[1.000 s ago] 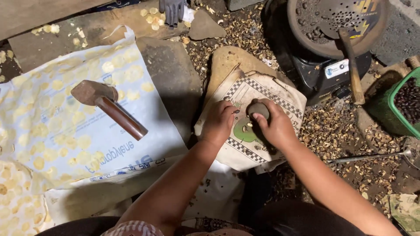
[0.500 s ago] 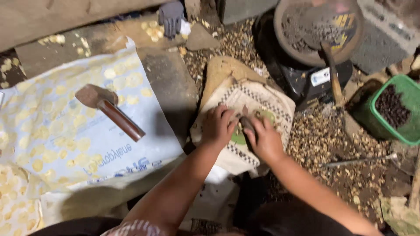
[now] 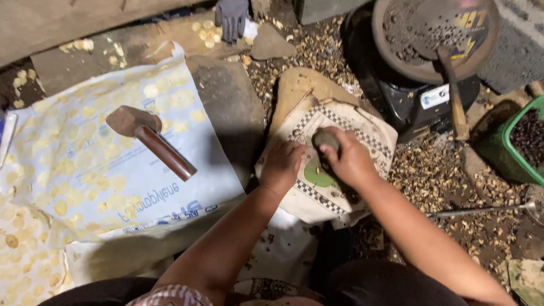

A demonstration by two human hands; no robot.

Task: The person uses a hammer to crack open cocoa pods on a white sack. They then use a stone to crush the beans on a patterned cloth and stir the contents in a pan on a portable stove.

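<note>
My right hand (image 3: 352, 161) grips a small grey stone (image 3: 325, 137) and holds it just above a patterned cloth-covered block (image 3: 362, 133) with a checkered border and a green patch. My left hand (image 3: 281, 166) rests on the same cloth beside the stone, fingers curled down on something too small to make out. A wooden-handled hammer (image 3: 150, 139) lies to the left on a pale printed sack (image 3: 85, 170), out of both hands.
A flat grey stone slab (image 3: 226, 110) lies between sack and cloth. A black pot with a dark lid and wooden-handled tool (image 3: 430, 51) stands at upper right. A green basket of dark nuts (image 3: 518, 144) sits at right. Shell bits cover the ground (image 3: 447, 181); a grey glove (image 3: 231, 17) lies at the top.
The view has shifted slightly. My right hand has brought the stone down toward the cloth, and my left hand has stayed beside it.
</note>
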